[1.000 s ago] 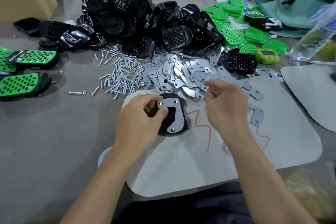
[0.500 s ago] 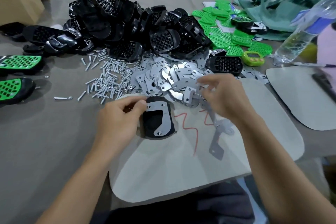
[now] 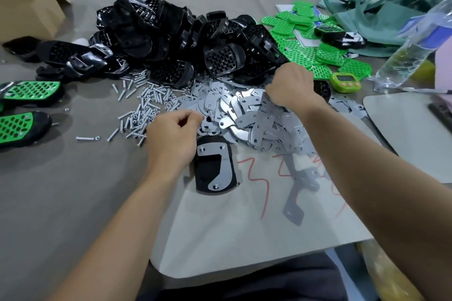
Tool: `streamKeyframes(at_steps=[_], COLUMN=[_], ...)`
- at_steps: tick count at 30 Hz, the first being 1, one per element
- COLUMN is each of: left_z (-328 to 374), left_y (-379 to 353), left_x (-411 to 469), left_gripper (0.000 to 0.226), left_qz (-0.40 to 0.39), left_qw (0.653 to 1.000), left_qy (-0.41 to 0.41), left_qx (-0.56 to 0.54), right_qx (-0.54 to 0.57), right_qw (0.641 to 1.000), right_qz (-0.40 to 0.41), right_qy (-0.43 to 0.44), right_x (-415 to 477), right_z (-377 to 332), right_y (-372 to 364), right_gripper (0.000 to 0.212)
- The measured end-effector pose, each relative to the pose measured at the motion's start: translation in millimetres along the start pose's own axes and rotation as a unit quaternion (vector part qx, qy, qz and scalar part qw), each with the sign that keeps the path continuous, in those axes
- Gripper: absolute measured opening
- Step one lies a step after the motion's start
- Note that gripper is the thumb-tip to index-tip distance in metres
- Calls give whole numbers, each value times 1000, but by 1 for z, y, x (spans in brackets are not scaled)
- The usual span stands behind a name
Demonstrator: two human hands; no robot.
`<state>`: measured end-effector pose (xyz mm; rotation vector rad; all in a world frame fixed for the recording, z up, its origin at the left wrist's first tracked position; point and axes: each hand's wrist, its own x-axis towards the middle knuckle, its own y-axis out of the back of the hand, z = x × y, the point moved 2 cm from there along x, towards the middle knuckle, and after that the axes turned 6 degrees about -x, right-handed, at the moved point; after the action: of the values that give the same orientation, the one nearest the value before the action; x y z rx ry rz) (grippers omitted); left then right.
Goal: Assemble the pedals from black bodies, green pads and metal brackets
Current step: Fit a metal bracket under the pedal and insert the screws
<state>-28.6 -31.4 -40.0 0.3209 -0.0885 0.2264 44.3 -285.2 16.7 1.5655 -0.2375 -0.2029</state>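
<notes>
A black pedal body point(image 3: 207, 173) lies face down on the grey mat point(image 3: 244, 239) with a metal bracket point(image 3: 226, 166) on its back. My left hand point(image 3: 172, 138) hovers just left of it, fingers curled, thumb against forefinger, with nothing visible between them. My right hand point(image 3: 291, 87) reaches into the heap of metal brackets point(image 3: 244, 117), and its fingers curl down among them. Behind lie the pile of black bodies point(image 3: 171, 32) and, at the back right, the green pads point(image 3: 305, 32).
Loose screws point(image 3: 146, 107) lie left of the brackets. Two assembled green-and-black pedals point(image 3: 29, 90) point(image 3: 17, 127) sit at the left edge. A stray bracket point(image 3: 293, 203) lies on the mat. A green timer point(image 3: 344, 82), a water bottle point(image 3: 415, 44) and a second mat point(image 3: 411, 129) are right; a cardboard box point(image 3: 27, 12) is far left.
My right hand moved away from me, deeper into the bracket heap. My left hand came off the pedal body and shifted up and left of it.
</notes>
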Motion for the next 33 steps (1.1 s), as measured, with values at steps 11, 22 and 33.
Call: streamKeyframes(at_steps=[11,22,33], left_z=[1,3,10], left_y=[0,0,10], left_x=[1,0,3], left_gripper=[17,9,17], left_qz=[-4,-12,101], left_qw=[999,999,995], left_qy=[-32,-15,11], left_qx=[30,29,-1], right_qx=[278,518,159], right_qw=[958,802,973], right_qz=[-63,-237,52], right_qy=[40,178,157], right_x=[4,-14,-5], right_z=[23,-4,-60], right_y=[9,26,53], right_gripper=[39,55,35])
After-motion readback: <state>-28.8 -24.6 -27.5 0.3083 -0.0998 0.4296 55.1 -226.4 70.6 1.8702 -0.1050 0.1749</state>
